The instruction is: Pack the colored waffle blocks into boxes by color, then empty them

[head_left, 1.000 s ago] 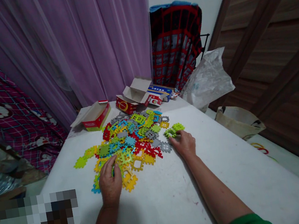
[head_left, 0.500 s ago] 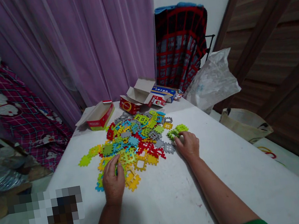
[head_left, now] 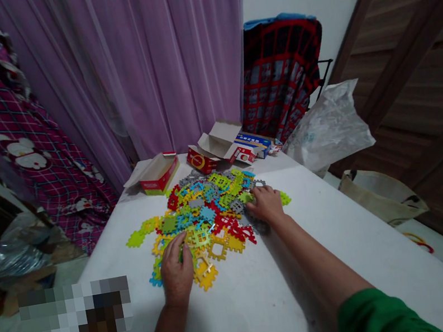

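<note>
While the pile of interlocking plastic tiles (head_left: 209,219) lies mid-table (head_left: 347,258), my left hand (head_left: 176,272) rests flat on its near edge, fingers together over yellow pieces. My right hand (head_left: 267,203) covers the far-right edge, fingers curled on grey and green tiles; grip unclear. I judge: sweep gently, keep palms low, avoid scattering.

Hands: two, a left hand (head_left: 177,275) and a right hand (head_left: 267,205), both on the pile; interlocking plastic tiles (head_left: 209,219): one heap in red, yellow, green, blue and grey, too many and too overlapped to count; open cardboard boxes: three, one red tray box (head_left: 157,174), one box with flaps open (head_left: 212,147), one blue box (head_left: 254,143); white table (head_left: 249,308): one; plastic bag (head_left: 328,128): one; purple curtain (head_left: 156,58): one
</note>
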